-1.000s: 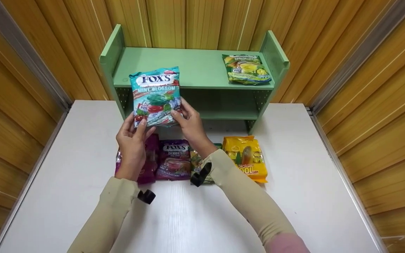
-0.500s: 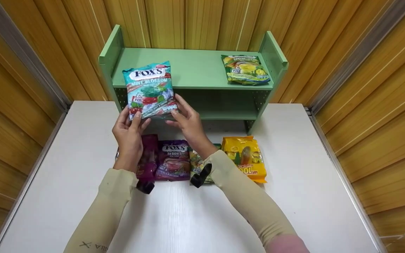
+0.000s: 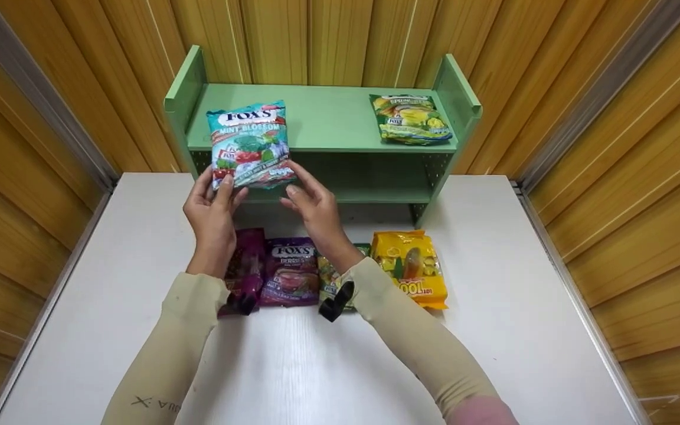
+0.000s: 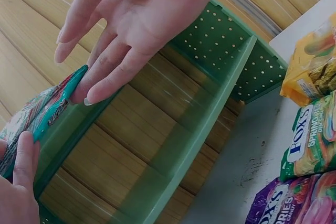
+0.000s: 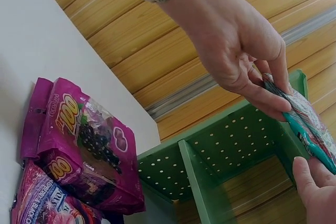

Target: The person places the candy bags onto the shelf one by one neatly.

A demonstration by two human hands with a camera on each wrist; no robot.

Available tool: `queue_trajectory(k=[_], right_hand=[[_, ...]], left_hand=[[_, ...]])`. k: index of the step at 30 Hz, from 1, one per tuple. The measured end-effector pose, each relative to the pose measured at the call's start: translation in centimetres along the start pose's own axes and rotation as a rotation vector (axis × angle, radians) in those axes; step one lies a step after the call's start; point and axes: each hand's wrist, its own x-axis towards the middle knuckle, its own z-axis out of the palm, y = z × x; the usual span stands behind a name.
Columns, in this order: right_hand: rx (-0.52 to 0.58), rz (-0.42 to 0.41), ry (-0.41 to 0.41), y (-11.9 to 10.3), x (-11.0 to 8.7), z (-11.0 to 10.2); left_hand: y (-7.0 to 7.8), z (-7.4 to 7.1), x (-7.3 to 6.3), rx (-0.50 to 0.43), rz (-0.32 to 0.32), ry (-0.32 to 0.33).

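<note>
A teal Fox's Mint Blossom candy bag (image 3: 249, 141) is held up, tilted, in front of the green shelf's (image 3: 328, 118) upper board at its left. My left hand (image 3: 213, 215) pinches the bag's lower left corner, thumb on the printed front and fingers behind. My right hand (image 3: 321, 218) is at the bag's lower right corner, index fingertip right at the edge and fingers extended. In the left wrist view, that palm faces the bag with its fingers spread. The right wrist view shows the left thumb and fingers clasping the bag's edge.
A yellow-green Fox's bag (image 3: 414, 120) lies on the upper board's right end. On the white table (image 3: 293, 366), before the shelf, a magenta bag (image 3: 247, 265), a purple Berries bag (image 3: 290, 274), a green bag (image 3: 328, 277) and a yellow bag (image 3: 409, 268) form a row.
The Mint Blossom bag has moved left and slightly away, further over the upper board. My right hand has loosened from a thumb-and-finger grip to a fingertip at the bag's edge.
</note>
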Motion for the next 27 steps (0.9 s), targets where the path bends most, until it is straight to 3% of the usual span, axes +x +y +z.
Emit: queue_trajectory(k=[10,15,22,27], right_hand=[[-0.028,0.001,-0.068,0.1,0.6,0.0],[-0.053,-0.008,-0.086,1.3,1.4,-0.1],[-0.047,-0.01,-0.103,1.5,1.7,0.3],[-0.051,0.002,-0.101,1.5,1.9,0.4]], left_hand=[[0.5,0.5,0.5,-0.014,0.019,0.032],[0.3,0.8,0.5,-0.013,0.084,0.038],[-0.2,1.1,0.8,-0.016,0.156,0.096],[-0.6,1.0,1.5,0.02,0.246,0.111]])
